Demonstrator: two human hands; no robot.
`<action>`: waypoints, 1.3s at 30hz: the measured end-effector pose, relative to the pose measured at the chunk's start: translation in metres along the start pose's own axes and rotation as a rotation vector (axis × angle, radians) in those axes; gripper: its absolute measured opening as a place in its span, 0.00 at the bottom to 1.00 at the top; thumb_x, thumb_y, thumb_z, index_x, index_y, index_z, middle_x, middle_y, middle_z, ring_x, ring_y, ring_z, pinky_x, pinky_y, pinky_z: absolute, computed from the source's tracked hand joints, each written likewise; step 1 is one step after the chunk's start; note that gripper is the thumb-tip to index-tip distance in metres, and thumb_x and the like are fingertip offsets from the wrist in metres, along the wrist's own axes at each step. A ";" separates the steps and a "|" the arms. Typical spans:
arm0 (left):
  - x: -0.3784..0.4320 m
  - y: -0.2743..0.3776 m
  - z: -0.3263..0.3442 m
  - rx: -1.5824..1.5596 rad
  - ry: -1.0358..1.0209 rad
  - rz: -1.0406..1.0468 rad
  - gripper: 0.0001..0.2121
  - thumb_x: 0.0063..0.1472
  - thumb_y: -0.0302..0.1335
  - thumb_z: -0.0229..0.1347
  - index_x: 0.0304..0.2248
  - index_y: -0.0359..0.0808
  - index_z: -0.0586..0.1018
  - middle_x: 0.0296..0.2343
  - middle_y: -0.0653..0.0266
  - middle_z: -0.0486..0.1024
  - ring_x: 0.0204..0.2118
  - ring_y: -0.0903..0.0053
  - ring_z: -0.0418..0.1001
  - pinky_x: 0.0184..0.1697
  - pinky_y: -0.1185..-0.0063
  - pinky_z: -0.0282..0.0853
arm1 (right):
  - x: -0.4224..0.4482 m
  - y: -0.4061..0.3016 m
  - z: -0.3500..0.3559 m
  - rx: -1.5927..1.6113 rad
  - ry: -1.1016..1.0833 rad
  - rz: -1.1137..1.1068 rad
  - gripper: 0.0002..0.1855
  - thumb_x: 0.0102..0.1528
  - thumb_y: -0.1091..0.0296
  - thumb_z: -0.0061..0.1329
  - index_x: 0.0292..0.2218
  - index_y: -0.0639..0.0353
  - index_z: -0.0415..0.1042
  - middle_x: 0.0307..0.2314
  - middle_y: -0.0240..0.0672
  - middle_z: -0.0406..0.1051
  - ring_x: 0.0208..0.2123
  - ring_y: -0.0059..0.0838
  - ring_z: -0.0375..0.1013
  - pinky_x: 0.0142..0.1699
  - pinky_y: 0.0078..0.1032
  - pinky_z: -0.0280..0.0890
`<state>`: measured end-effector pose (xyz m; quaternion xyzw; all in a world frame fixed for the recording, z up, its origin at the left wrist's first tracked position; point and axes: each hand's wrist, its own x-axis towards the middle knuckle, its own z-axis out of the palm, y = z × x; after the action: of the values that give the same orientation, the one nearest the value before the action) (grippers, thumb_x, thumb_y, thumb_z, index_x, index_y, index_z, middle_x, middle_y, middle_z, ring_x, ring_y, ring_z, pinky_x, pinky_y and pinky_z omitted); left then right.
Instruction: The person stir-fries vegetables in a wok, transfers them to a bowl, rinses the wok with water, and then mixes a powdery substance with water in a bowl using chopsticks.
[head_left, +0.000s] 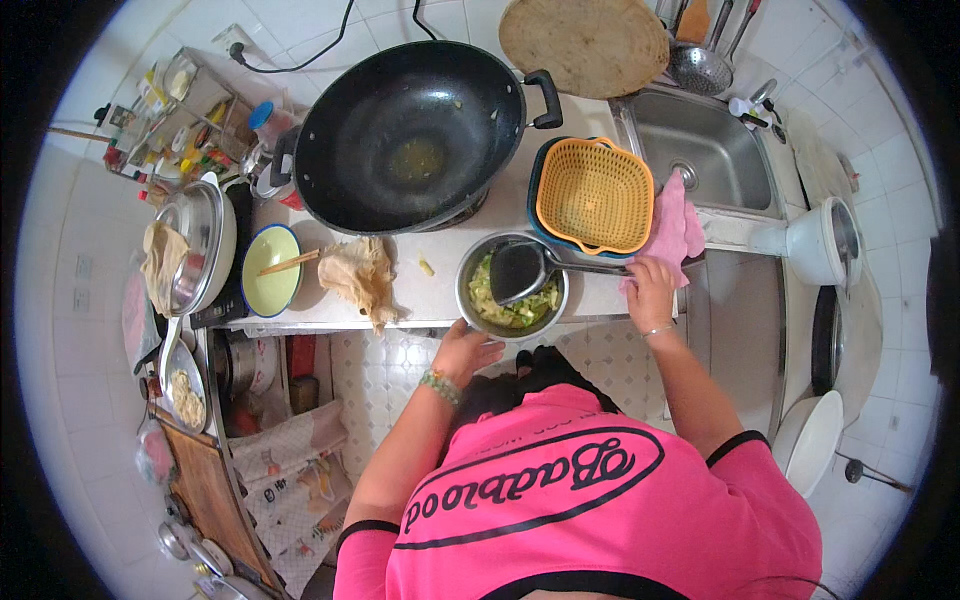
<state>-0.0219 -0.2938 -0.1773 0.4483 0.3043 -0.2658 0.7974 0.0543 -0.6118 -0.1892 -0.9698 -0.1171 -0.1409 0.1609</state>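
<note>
A round metal bowl (564, 300) of chopped green and pale vegetables (529, 313) stands at the counter's front edge. My left hand (463, 354) is at the bowl's near left side, thumb and fingers apart, seemingly touching it. Across the bowl lies a black wok spatula (517, 271), its blade over the vegetables and its handle pointing right. My right hand (651, 296) is over a pink cloth (679, 217), fingertips at the end of the spatula's handle. Whether those fingers grip the handle or the cloth is not clear.
A large black wok (397, 142) with a little liquid stands behind. Right of it are an orange basket (596, 195) and a steel sink (697, 142). Leftward lie a crumpled tan cloth (364, 277) and a yellow-green bowl (266, 289) with chopsticks (289, 262).
</note>
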 end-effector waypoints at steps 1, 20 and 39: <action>0.000 0.000 -0.001 0.009 0.007 -0.005 0.17 0.56 0.20 0.42 0.45 0.33 0.56 0.38 0.52 0.66 0.38 0.61 0.70 0.36 0.71 0.70 | -0.002 -0.001 -0.001 0.005 -0.004 0.009 0.14 0.39 0.72 0.47 0.33 0.55 0.67 0.36 0.32 0.64 0.40 0.35 0.60 0.45 0.32 0.53; 0.029 0.004 -0.020 0.316 0.304 0.168 0.13 0.54 0.22 0.43 0.39 0.33 0.57 0.23 0.55 0.68 0.18 0.71 0.71 0.17 0.78 0.72 | 0.012 -0.003 -0.075 0.028 -0.134 -0.212 0.10 0.45 0.72 0.42 0.32 0.63 0.64 0.26 0.42 0.65 0.31 0.41 0.64 0.38 0.33 0.59; -0.019 0.020 -0.084 0.045 0.200 0.119 0.15 0.56 0.23 0.44 0.43 0.33 0.59 0.30 0.55 0.68 0.26 0.69 0.72 0.25 0.77 0.72 | 0.343 -0.321 -0.077 -1.303 -0.483 -0.469 0.07 0.44 0.66 0.47 0.27 0.54 0.74 0.28 0.34 0.72 0.30 0.34 0.72 0.32 0.34 0.66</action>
<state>-0.0416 -0.2083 -0.1867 0.5074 0.3490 -0.1786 0.7674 0.2684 -0.2803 0.0768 -0.8222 -0.2463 0.0047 -0.5132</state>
